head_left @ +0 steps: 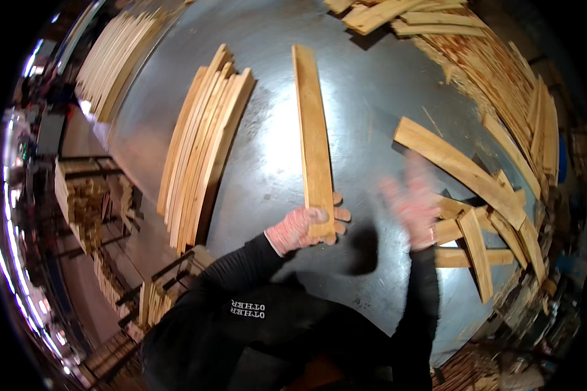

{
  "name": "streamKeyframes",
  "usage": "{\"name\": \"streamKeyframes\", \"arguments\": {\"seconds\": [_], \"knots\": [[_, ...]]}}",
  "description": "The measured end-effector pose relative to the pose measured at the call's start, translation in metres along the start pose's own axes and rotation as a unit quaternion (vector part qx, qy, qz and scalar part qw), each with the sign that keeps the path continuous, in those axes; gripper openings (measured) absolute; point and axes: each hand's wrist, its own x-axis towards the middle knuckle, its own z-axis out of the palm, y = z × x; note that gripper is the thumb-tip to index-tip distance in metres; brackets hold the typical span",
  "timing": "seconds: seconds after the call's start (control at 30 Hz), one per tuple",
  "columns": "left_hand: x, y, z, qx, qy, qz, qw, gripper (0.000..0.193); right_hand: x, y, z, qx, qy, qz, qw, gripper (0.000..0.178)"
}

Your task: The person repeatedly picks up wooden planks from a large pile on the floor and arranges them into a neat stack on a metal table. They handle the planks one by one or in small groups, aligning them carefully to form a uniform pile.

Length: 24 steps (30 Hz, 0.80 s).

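A long flat wooden board (314, 130) points away from me over the middle of the metal table (267, 150). My left hand (304, 228), in a pinkish-white work glove, grips its near end, with the thumb on top and fingertips showing past the right edge. To the right, my gloved right hand (414, 202) is smeared by motion, its fingers seemingly spread and apart from the held board. Beside that hand a longer board (463, 163) lies slantwise, over or near several short wooden pieces (476, 254).
A row of boards (209, 143) stands on edge left of the held board. Stacked boards (120, 58) sit at the far left edge. A big heap of wood strips (489, 72) covers the far right. Racks with wood (94, 208) stand lower left, off the table.
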Motion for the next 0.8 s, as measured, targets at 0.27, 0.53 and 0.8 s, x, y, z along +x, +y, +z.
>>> {"name": "streamKeyframes", "arguments": {"seconds": [0.27, 0.53, 0.8], "knots": [[-0.034, 0.029, -0.058, -0.083, 0.040, 0.044, 0.995, 0.074, 0.088, 0.112, -0.027, -0.139, -0.367, 0.103, 0.914, 0.121], [-0.068, 0.054, -0.043, 0.030, 0.110, 0.025, 0.993, 0.060, -0.016, 0.026, 0.042, -0.020, -0.337, 0.200, 0.920, 0.103], [-0.024, 0.128, -0.026, 0.361, 0.099, 0.051, 0.926, 0.041, -0.083, -0.031, 0.071, -0.004, -0.281, 0.314, 0.907, 0.082]]}}
